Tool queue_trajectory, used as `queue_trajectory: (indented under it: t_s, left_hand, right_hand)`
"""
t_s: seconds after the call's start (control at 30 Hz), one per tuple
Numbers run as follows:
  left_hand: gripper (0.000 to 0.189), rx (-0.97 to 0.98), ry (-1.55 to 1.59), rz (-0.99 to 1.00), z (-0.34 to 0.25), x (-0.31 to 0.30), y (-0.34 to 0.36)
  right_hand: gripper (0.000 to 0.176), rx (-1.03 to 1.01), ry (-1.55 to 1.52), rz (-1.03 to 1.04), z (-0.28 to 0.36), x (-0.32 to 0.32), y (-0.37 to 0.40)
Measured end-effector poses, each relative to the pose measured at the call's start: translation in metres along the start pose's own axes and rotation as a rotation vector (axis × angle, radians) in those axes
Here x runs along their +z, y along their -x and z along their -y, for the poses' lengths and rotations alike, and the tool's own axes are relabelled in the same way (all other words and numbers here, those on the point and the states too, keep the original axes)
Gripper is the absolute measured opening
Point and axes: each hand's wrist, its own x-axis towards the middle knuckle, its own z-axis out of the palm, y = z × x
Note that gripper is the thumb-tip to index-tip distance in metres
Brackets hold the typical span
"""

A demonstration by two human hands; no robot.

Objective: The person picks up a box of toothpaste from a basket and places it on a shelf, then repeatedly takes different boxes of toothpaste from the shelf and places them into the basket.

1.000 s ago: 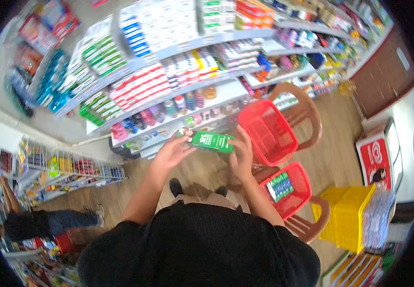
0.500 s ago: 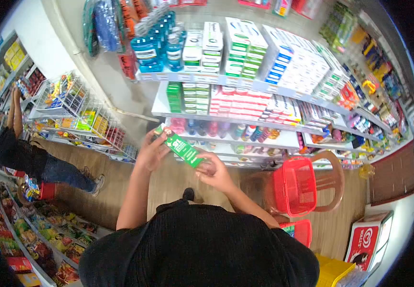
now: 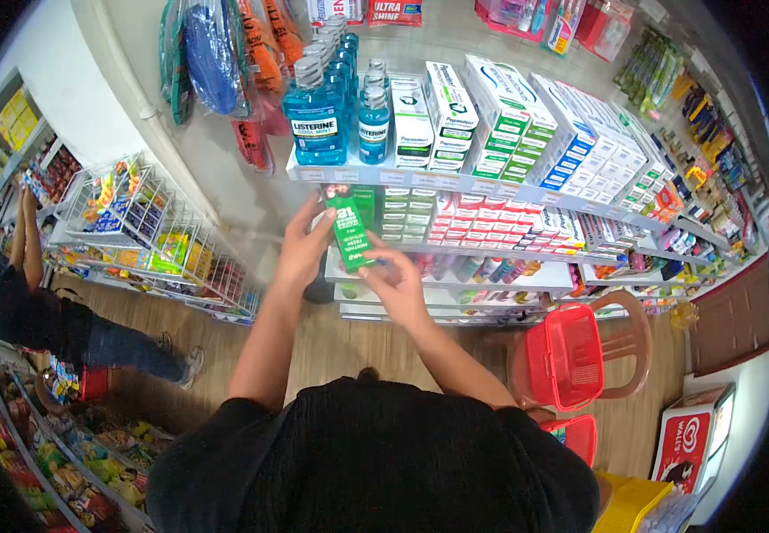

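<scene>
Both hands hold a green box (image 3: 353, 233) in front of the second shelf, near its left end. My left hand (image 3: 304, 242) grips the box's upper left side, and my right hand (image 3: 393, 282) has its fingers on the lower right end. Just behind the box is a darker green box standing on the shelf, beside green-and-white boxes (image 3: 406, 213). Above, the top shelf (image 3: 358, 176) carries blue mouthwash bottles (image 3: 317, 124) and white toothpaste boxes (image 3: 413, 124).
Red baskets (image 3: 564, 355) rest by a brown plastic chair (image 3: 637, 346) at the right. Wire racks (image 3: 127, 200) of packets stand on the left. Another person (image 3: 38, 315) reaches toward shelves at the far left. A red-and-white freezer (image 3: 688, 440) is at the lower right.
Both hands and the green box have moved toward the shelf, and the box has turned more upright. The view has shifted, so the shelves appear lower and farther right.
</scene>
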Motion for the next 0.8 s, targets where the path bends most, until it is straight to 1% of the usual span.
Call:
queue_trajectory:
  t_s: [0.03, 0.07, 0.13, 0.27, 0.33, 0.37, 0.43, 0.5, 0.6, 0.73, 0.77, 0.8]
  left_hand:
    - [0.067, 0.003, -0.002, 0.025, 0.003, 0.000, -0.007]
    - [0.067, -0.003, 0.000, 0.034, 0.007, 0.000, -0.012]
    - [0.063, 0.030, -0.060, -0.017, 0.010, 0.006, -0.019]
    - [0.060, -0.014, -0.140, -0.026, 0.008, 0.011, -0.023]
    - [0.058, -0.019, -0.257, 0.000, 0.013, 0.007, -0.028]
    - [0.058, -0.021, -0.256, 0.005, 0.015, 0.004, -0.029]
    - [0.056, 0.041, -0.377, 0.055, 0.014, 0.001, -0.027]
    - [0.056, 0.048, -0.391, 0.082, 0.010, 0.003, -0.019]
    - [0.054, 0.064, -0.379, 0.112, 0.009, 0.006, -0.012]
    - [0.053, 0.106, -0.367, 0.110, 0.004, 0.012, -0.008]
    - [0.053, 0.105, -0.366, 0.110, 0.006, 0.011, -0.010]
    - [0.050, 0.166, -0.439, 0.078, 0.009, 0.009, -0.012]
  right_hand:
    - [0.027, -0.001, 0.004, -0.010, 0.000, 0.001, -0.005]
    - [0.026, -0.023, -0.032, -0.024, 0.001, 0.003, -0.010]
    - [0.025, -0.048, -0.063, -0.046, 0.005, 0.005, -0.018]
    - [0.024, -0.043, -0.040, -0.110, 0.010, 0.010, -0.027]
    - [0.024, -0.038, -0.048, -0.137, 0.008, 0.011, -0.029]
    - [0.025, -0.039, -0.034, -0.154, 0.006, 0.012, -0.030]
    - [0.026, -0.040, -0.019, -0.175, 0.004, 0.015, -0.032]
    - [0.029, -0.118, 0.175, -0.264, 0.004, 0.019, -0.035]
    - [0.030, -0.145, 0.250, -0.331, 0.000, 0.022, -0.043]
    - [0.029, -0.158, 0.210, -0.389, -0.004, 0.025, -0.055]
    - [0.029, -0.113, 0.118, -0.427, -0.001, 0.027, -0.057]
    - [0.028, -0.069, 0.026, -0.465, 0.001, 0.029, -0.058]
